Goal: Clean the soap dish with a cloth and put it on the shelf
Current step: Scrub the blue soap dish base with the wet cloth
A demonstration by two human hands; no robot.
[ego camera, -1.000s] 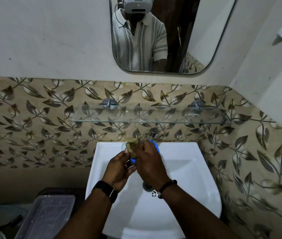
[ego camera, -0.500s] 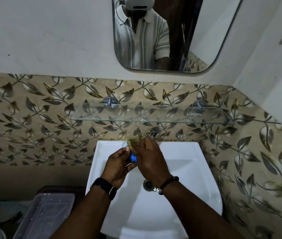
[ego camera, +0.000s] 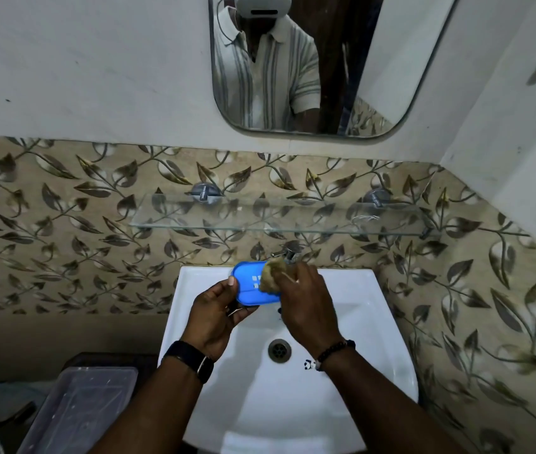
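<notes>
A blue soap dish [ego camera: 247, 283] with small drain slots is held over the white basin, tilted so its inside faces me. My left hand [ego camera: 219, 314] grips its left edge and underside. My right hand [ego camera: 305, 301] holds a bunched tan cloth [ego camera: 272, 275] pressed against the dish's right half, hiding that part. Above the basin a glass shelf [ego camera: 276, 221] juts from the leaf-patterned tiles, with nothing standing on it.
The white basin [ego camera: 351, 322] has a drain [ego camera: 279, 350] below my hands and a chrome tap [ego camera: 287, 252] behind the cloth. A clear plastic tub [ego camera: 76, 411] sits low at the left. A mirror [ego camera: 309, 63] hangs above; a side wall stands close on the right.
The dish has been turned so its blue inside now shows; before only a sliver showed between my hands. The cloth has shifted onto its right half.
</notes>
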